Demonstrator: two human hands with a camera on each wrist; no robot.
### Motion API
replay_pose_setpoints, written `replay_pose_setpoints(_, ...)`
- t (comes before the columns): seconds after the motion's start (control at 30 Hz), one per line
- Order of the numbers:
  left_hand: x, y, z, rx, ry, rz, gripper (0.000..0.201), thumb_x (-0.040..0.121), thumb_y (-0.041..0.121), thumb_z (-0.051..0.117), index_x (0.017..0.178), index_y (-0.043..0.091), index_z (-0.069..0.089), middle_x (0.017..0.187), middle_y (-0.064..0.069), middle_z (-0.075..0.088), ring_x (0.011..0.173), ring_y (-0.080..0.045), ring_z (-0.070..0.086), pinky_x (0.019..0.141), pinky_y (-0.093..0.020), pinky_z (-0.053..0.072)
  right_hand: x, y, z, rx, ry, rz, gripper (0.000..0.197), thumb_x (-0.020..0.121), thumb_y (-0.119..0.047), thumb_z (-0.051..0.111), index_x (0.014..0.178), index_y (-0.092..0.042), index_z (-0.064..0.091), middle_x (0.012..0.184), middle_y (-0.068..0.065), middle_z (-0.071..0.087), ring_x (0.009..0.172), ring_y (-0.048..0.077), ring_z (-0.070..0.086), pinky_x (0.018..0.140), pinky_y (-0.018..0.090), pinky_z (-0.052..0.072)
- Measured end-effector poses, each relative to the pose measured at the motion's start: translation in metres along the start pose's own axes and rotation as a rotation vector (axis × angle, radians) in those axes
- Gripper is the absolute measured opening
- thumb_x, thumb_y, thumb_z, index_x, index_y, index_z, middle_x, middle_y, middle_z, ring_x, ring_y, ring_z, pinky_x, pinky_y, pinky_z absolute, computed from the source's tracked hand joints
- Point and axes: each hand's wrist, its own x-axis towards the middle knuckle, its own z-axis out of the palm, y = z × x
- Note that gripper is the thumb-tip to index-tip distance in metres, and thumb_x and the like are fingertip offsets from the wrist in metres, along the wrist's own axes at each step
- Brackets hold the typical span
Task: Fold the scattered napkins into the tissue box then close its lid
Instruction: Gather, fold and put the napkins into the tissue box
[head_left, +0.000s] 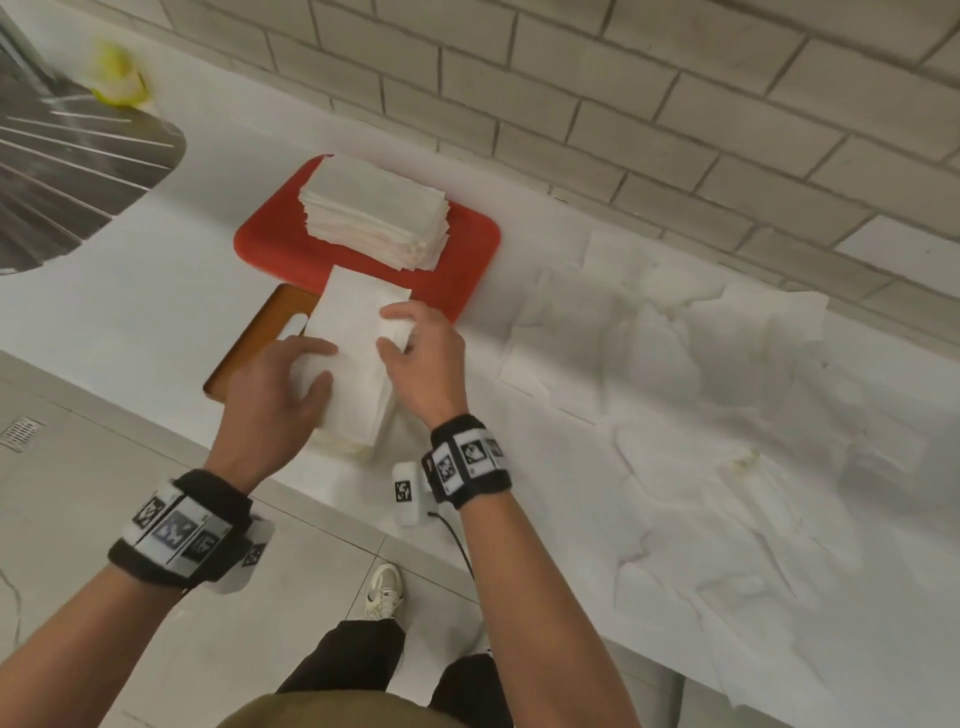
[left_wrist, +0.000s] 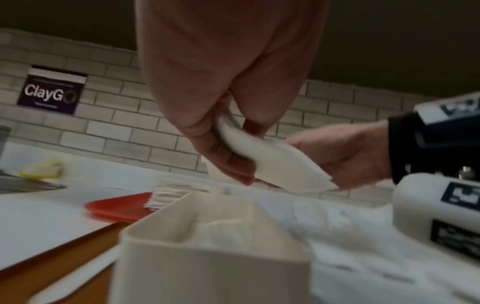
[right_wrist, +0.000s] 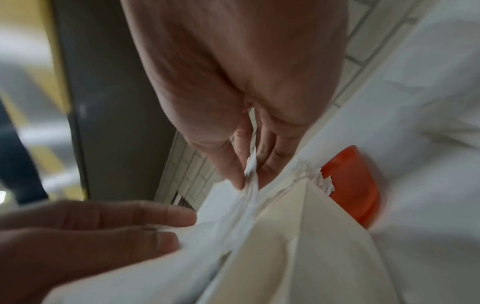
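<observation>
I hold a white folded napkin (head_left: 358, 322) flat in both hands, just above the cream tissue box (head_left: 363, 444), which it mostly hides in the head view. My left hand (head_left: 324, 364) pinches its near left edge, thumb on top. At the right edge my right hand (head_left: 390, 330) pinches the napkin between thumb and fingers. The left wrist view shows the open box (left_wrist: 207, 236) below the napkin (left_wrist: 275, 166), with napkins inside. In the right wrist view my fingertips (right_wrist: 240, 176) clamp the napkin's edge (right_wrist: 250, 185) over the box (right_wrist: 311, 236). Its wooden lid (head_left: 249, 343) lies to the left.
A red tray (head_left: 467, 249) behind the box carries a tall stack of napkins (head_left: 374, 213). Several loose napkins (head_left: 727, 415) are scattered over the white counter to the right. A steel sink (head_left: 62, 166) sits at the far left, and a tiled wall runs behind.
</observation>
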Motion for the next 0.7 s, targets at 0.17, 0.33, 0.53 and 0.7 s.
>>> replay_pose_setpoints(0.17, 0.026, -0.036, 0.027, 0.295, -0.236, -0.099, 0.039, 0.094, 0.009, 0.078, 0.132, 0.007, 0.067, 0.13, -0.021, 0.068, 0.117, -0.04, 0.064, 0.098, -0.045, 0.051, 0.015, -0.003, 0.041, -0.401, -0.169, 0.046, 0.033, 0.1, 0.002, 0.061, 0.131, -0.008, 0.062, 0.14, 0.016, 0.055, 0.12, 0.039, 0.065, 0.099, 0.045, 0.053)
replay_pose_setpoints(0.33, 0.037, -0.036, 0.038, 0.511, -0.416, -0.063, 0.051, 0.096, 0.025, 0.078, 0.142, 0.01, 0.06, 0.126, -0.016, 0.066, 0.118, -0.036, 0.064, 0.098, -0.043, 0.053, 0.007, -0.024, 0.026, -0.521, -0.084, -0.009, 0.031, 0.102, -0.009, 0.064, 0.133, -0.01, 0.063, 0.127, 0.017, 0.062, 0.105, 0.038, 0.069, 0.08, 0.041, 0.054)
replay_pose_setpoints(0.53, 0.023, 0.002, 0.017, 0.673, -0.267, 0.036, 0.044, 0.097, 0.04, 0.076, 0.133, 0.016, 0.069, 0.113, -0.017, 0.073, 0.097, -0.038, 0.074, 0.077, -0.048, 0.061, -0.031, 0.033, -0.097, -0.54, 0.16, 0.043, 0.02, 0.102, -0.026, 0.065, 0.122, -0.024, 0.065, 0.121, 0.004, 0.066, 0.102, 0.028, 0.068, 0.078, 0.038, 0.053)
replay_pose_setpoints(0.7, 0.006, 0.061, 0.043, 0.546, -0.233, 0.22, 0.031, 0.101, 0.039, 0.07, 0.124, 0.017, 0.07, 0.108, -0.011, 0.074, 0.084, -0.033, 0.072, 0.069, -0.039, 0.054, -0.071, 0.155, -0.204, -0.94, -0.014, 0.35, 0.071, 0.086, -0.035, 0.078, 0.146, -0.041, 0.042, 0.156, 0.013, 0.038, 0.14, 0.042, 0.042, 0.11, 0.056, 0.043)
